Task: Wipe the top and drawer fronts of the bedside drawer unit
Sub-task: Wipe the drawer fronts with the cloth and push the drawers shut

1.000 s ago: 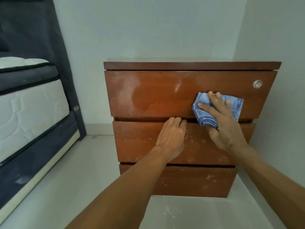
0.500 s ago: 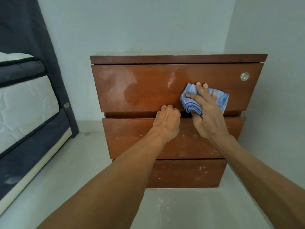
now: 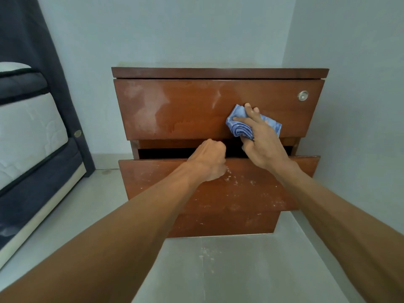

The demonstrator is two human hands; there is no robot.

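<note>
Centrally, the drawer unit looks stiff and heavy. Left hand, fisted, hooks the middle drawer by its top edge, its best hold; right hand presses the soft bunched cloth against the top drawer front.

pale blue-grey wall behind, meeting a second wall at a corner on the right. dark navy curtain hanging down the left side, reaching the floor. left of the curtain, a mattress with a white quilted side panel and dark piping, topped by a darker cushioned layer. beneath the mattress, a navy bed base with a cream strip along its lower edge. small round metal stud at the bed's corner, just beside the curtain. light grey floor, speckled with whitish dust in the middle. pale skirting along the foot of the back wall.
</note>
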